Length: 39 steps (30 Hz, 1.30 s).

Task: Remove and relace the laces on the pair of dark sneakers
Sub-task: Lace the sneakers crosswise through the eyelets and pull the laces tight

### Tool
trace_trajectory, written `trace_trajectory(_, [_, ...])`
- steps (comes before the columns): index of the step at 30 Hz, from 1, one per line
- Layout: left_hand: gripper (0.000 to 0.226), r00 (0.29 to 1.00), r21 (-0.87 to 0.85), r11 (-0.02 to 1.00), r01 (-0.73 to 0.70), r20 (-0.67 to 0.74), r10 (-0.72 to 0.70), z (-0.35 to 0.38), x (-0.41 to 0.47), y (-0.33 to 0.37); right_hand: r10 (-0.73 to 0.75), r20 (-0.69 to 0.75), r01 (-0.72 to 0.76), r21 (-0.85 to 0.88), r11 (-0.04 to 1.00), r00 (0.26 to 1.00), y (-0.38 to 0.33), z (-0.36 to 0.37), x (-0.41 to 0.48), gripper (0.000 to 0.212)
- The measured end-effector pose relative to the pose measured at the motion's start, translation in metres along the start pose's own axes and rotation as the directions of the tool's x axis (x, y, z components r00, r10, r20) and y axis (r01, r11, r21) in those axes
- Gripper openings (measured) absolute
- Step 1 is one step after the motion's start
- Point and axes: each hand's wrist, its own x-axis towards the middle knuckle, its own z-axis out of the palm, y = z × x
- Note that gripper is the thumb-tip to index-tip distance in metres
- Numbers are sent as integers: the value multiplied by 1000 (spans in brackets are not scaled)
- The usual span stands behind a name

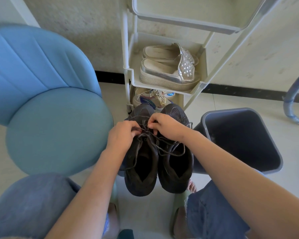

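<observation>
From my station I look down between my knees at the pair of dark sneakers, which stands on the floor [141, 214] with heels toward me and toes toward the wall edge, where a black skirting strip runs. The left sneaker [140, 169] and the right sneaker [177, 171] sit side by side, touching along their inner sides. Both hands are over the upper eyelets of the left sneaker. The left hand [122, 135] has its fingers curled in and pinches the lace [162, 149] near the tongue. The right hand [166, 126] reaches across the right sneaker's toe and nips the same lace between thumb and forefinger, its other fingers folded. Loose strands trail from that spot: one loops over the mouth of the right sneaker, and another runs down the outer side of the left one. I cannot tell whether the right sneaker has a lace of its own. A blue chair [50, 118] stands at the floor's left side. Just beyond the toes is a white shelf cart [167, 84] with silver slip-on shoes [169, 69] on its middle tier and a multicoloured trainer [153, 98] on the tier below. A grey bin [229, 110] stands just right of the right sneaker, tilted. My jeans [33, 204] and one green slipper [177, 213] show along the near edge.
</observation>
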Motion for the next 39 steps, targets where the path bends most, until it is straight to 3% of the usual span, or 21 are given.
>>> trace_trajectory(9, [11,994,70,997,-23,-107,30,3,-9,12,29,-2,-29,-3,1000,1000,7,-3,-2,7])
trace_trajectory(13, [13,991,6,999,-35,-133,35,-2,-10,13,-23,-25,24,53,998,999,7,-4,-1,3])
trace_trajectory(16, [21,991,-57,998,6,-132,-13,-4,-10,9,-41,5,41,32,999,999,11,-8,0,15])
trace_trajectory(22, [15,990,-39,997,67,-125,-72,-3,-9,3,-19,-45,20,20,1000,999,8,-3,2,7])
trace_trajectory(34, [11,985,20,997,81,-153,-77,-6,-10,16,-74,6,72,-328,942,997,-5,-3,-1,9])
trace_trajectory(39, [13,991,45,996,75,-114,-70,-8,-11,19,-54,-58,34,-312,950,997,-2,1,2,7])
